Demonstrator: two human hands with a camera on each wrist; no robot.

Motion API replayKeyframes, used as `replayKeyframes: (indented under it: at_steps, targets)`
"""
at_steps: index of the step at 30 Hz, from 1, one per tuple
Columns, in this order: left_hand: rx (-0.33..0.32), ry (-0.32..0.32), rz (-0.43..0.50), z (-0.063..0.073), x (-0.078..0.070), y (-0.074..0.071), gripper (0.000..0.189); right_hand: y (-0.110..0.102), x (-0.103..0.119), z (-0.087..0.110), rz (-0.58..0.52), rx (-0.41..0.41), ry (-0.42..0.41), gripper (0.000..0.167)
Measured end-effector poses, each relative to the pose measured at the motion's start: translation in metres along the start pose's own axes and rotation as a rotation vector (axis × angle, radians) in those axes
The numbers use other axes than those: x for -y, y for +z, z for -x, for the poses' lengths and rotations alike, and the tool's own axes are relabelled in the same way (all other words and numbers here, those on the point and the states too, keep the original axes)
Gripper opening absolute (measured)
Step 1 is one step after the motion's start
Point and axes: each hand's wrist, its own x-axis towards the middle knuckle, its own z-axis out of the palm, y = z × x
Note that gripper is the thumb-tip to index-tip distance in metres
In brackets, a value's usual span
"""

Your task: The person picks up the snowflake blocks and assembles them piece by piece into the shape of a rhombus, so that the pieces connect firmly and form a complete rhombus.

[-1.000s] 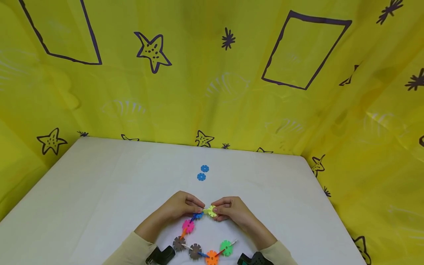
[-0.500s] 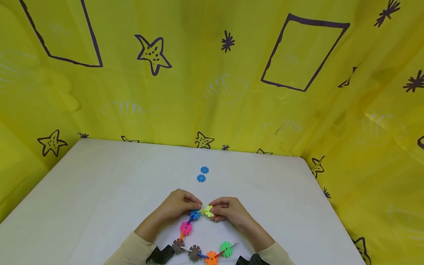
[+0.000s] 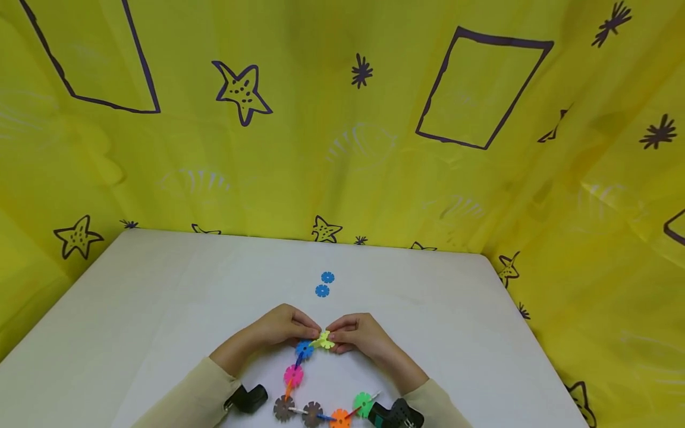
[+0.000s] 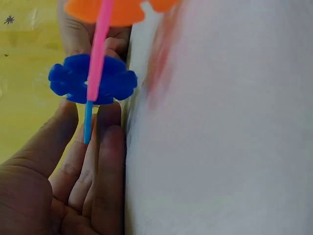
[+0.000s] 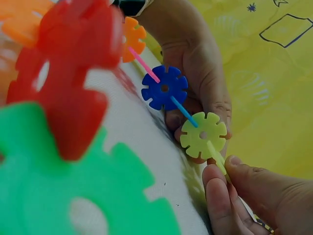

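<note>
A chain of slotted, flower-shaped plastic discs hangs between both hands, curving down to a green disc (image 3: 363, 404) at its other end. Two yellow discs (image 5: 203, 136) are joined crosswise; my right hand (image 3: 357, 334) pinches the outer one between thumb and fingers. My left hand (image 3: 283, 326) grips the inner yellow disc from behind, its fingertips partly hidden by it. Below them follow a light blue disc (image 3: 304, 349), a dark blue disc (image 4: 93, 79), a pink disc (image 3: 293, 375), an orange one and brown discs (image 3: 283, 408). In the right wrist view a red disc (image 5: 80, 58) looms close and blurred.
Two loose blue discs (image 3: 324, 284) lie farther back on the white table (image 3: 176, 285). A yellow curtain (image 3: 299, 148) with drawn stars stands behind and beside it. The dark right wrist camera (image 3: 397, 414) overlaps the chain's green end in the head view.
Both hands have moved slightly left, bringing the upper part of the chain along. My left fingers have shifted from the blue disc to the yellow one, and the yellow pair has turned.
</note>
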Motion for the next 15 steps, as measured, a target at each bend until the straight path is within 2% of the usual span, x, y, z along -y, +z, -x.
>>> replayKeyframes:
  at_steps: [3, 8, 12, 15]
  targets:
    - [-0.009, -0.006, -0.035, -0.0005, -0.0007, -0.0001, 0.022, 0.0027, 0.0011, -0.0020, 0.008, 0.010, -0.007, 0.025]
    - [-0.063, 0.024, -0.095, 0.0015, -0.0009, 0.0021, 0.021, 0.0066, 0.0026, -0.0046, 0.021, 0.025, -0.018, 0.024]
    - [-0.091, 0.014, -0.071, 0.0052, 0.0003, 0.0057, 0.021, 0.0074, 0.0046, -0.0064, 0.055, 0.041, -0.002, 0.021]
    - [-0.098, -0.014, -0.037, 0.0086, 0.0012, 0.0095, 0.021, 0.0051, 0.0077, -0.0081, 0.125, 0.064, 0.016, 0.020]
